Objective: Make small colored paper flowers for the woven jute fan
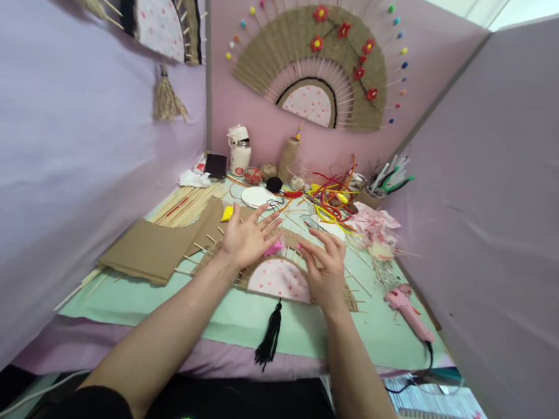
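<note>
A half-made woven fan [280, 277] with a pink dotted centre and a black tassel [270, 335] lies on the green mat [162, 300] in front of me. My left hand [248, 236] hovers over its upper left, fingers spread and open. A small pink piece [274, 246] shows just under those fingers; whether it is held I cannot make out. My right hand [326, 267] rests on the fan's upper right, fingers stretched toward the left.
Brown burlap sheets [154, 250] and a bundle of wooden sticks [192, 202] lie at left. A pink glue gun [408, 309] lies at right with its cord. Coloured pipe cleaners [332, 198], a white plate [257, 196], a bottle [240, 150] and twine balls crowd the back. Partition walls enclose three sides.
</note>
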Demonstrator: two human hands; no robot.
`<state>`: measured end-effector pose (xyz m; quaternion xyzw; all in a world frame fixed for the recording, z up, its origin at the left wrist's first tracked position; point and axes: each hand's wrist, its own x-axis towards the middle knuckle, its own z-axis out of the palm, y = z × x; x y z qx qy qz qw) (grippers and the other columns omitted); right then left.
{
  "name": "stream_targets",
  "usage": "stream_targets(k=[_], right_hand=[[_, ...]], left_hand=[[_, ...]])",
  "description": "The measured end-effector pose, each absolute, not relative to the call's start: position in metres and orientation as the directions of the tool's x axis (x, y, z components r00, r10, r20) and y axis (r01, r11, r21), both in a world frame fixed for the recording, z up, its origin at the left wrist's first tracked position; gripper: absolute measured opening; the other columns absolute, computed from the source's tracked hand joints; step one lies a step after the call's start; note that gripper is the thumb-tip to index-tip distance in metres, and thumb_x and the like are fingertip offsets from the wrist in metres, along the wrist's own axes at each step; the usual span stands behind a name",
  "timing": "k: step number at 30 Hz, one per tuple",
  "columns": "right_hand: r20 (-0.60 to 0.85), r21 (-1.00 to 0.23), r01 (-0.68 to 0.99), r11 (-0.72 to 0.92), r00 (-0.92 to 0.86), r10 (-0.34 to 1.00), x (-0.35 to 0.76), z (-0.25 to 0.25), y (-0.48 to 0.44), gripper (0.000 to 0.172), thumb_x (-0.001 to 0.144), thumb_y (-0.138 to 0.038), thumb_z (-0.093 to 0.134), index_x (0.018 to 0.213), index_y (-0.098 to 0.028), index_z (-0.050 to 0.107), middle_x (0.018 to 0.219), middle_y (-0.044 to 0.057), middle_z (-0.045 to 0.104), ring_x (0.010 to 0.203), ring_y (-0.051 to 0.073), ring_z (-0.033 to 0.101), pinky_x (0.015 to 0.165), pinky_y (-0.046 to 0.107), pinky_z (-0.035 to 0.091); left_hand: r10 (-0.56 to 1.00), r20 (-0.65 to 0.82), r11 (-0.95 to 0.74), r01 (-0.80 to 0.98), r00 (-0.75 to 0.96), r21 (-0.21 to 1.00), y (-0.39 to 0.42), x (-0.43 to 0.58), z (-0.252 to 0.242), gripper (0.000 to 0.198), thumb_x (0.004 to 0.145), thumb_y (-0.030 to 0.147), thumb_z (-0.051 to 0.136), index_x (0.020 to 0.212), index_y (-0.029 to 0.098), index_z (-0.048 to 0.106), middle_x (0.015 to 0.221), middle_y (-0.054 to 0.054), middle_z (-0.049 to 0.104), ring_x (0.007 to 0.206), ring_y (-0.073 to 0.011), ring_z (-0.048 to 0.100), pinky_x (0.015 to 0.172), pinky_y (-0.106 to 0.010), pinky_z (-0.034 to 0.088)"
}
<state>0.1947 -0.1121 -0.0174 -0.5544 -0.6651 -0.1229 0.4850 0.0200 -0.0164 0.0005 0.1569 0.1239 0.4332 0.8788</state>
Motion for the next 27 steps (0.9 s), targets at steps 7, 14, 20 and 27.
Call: stream_targets(k=[7,14,20,27], right_hand=[[0.711,-0.198,0.969,0.146,0.040,0.702,0.287,-0.054,-0.134,0.019,0.089,-0.028,0.057,0.086,-0.026,0.075,0.110,0.008,0.067,0.106,0.027,0.047,0.092,0.052,0.043],[0.679,-0.085,0.988,0.127,-0.035,0.734,0.294,-0.062,-0.133,0.021,0.088,-0.024,0.056,0.083,-0.024,0.076,0.109,0.008,0.068,0.106,0.028,0.045,0.091,0.049,0.047],[0.672,-0.045,0.992,0.119,-0.057,0.739,0.295,-0.063,-0.134,0.021,0.088,-0.022,0.057,0.082,-0.024,0.076,0.109,0.008,0.069,0.107,0.027,0.046,0.089,0.047,0.049],[0.656,-0.044,0.991,0.125,-0.065,0.752,0.294,-0.065,-0.134,0.021,0.088,-0.022,0.057,0.083,-0.024,0.077,0.111,0.007,0.068,0.108,0.027,0.047,0.089,0.047,0.050]], left_hand=[[0.802,-0.090,0.570,-0.712,0.591,0.409,-0.018,0.023,0.001,0.061,0.081,0.069,0.043,0.110,0.019,0.062,0.109,-0.014,0.064,0.114,-0.0284,0.058,0.098,-0.047,0.045],[0.810,-0.077,0.551,-0.709,0.582,0.440,-0.014,0.022,-0.002,0.062,0.081,0.070,0.042,0.111,0.020,0.061,0.115,-0.014,0.062,0.116,-0.0283,0.058,0.099,-0.047,0.045],[0.813,-0.086,0.549,-0.708,0.576,0.445,-0.017,0.023,0.001,0.060,0.082,0.069,0.042,0.111,0.020,0.061,0.115,-0.014,0.063,0.115,-0.0279,0.058,0.099,-0.046,0.045],[0.810,-0.063,0.547,-0.713,0.583,0.439,-0.016,0.023,0.000,0.063,0.081,0.070,0.042,0.111,0.019,0.061,0.114,-0.015,0.063,0.115,-0.0284,0.058,0.100,-0.047,0.044]])
